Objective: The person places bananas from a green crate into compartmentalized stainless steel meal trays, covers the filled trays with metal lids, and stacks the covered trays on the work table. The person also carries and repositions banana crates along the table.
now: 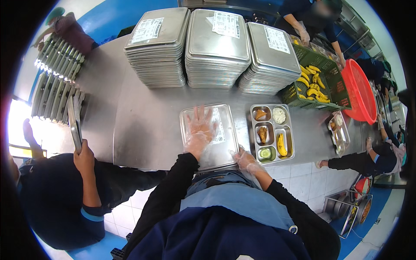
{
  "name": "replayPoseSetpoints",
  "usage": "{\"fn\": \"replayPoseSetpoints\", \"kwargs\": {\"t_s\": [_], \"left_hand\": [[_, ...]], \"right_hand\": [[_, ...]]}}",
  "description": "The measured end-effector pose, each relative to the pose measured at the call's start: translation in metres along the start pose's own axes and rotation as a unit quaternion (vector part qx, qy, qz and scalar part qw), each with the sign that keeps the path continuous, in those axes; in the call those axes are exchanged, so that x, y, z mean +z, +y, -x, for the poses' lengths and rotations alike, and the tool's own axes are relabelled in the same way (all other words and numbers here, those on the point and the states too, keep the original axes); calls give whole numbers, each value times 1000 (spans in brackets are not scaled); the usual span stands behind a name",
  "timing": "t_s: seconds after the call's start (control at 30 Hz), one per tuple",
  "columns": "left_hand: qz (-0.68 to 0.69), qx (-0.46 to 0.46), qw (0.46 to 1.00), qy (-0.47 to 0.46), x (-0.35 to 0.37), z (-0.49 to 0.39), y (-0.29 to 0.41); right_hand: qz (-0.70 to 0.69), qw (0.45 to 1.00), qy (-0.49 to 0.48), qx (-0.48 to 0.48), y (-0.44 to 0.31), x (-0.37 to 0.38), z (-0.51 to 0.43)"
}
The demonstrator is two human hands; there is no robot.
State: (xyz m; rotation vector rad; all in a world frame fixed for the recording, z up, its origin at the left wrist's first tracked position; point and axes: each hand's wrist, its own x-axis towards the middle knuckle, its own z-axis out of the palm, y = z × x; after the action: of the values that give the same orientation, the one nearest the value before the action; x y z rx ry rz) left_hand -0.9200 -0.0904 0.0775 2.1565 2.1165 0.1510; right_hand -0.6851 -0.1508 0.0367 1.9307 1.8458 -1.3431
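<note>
A covered metal food tray point(224, 152) lies on the steel table before me, a printed label on its lid. My left hand point(201, 131), in a clear plastic glove, rests flat on the lid with its fingers spread. At the tray's lower right edge is my right hand point(247, 161), also gloved; its fingers touch the rim, and whether they grip it is unclear. Close by on the right, an uncovered compartment tray point(272, 130) holds white rice, a banana, a piece of chicken, cucumber slices and a brown triangular piece.
Tall stacks of metal lids point(156, 48) line the far side. A green crate point(336, 76) of bananas and a red basin point(359, 91) stand right. Another filled tray point(339, 133) lies beyond. Trays are piled point(53, 97) at left, where a co-worker's hand point(85, 159) holds metal trays or lids.
</note>
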Motion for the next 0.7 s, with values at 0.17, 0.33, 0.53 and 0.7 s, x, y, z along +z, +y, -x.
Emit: {"fn": "replayPoseSetpoints", "kwargs": {"t_s": [0.17, 0.33, 0.53, 0.7], "left_hand": [[-15, 31, 999, -13, 18, -7, -18], [49, -23, 993, -101, -30, -55, -21], [297, 86, 920, 240, -107, -146, 128], [219, -96, 954, 184, -112, -195, 190]], "right_hand": [[-235, 965, -113, 34, -27, -9, 7], [103, 975, 130, -145, -55, -102, 6], [70, 811, 565, -136, -38, -349, -37], [127, 929, 345, -45, -48, -423, -91]]}}
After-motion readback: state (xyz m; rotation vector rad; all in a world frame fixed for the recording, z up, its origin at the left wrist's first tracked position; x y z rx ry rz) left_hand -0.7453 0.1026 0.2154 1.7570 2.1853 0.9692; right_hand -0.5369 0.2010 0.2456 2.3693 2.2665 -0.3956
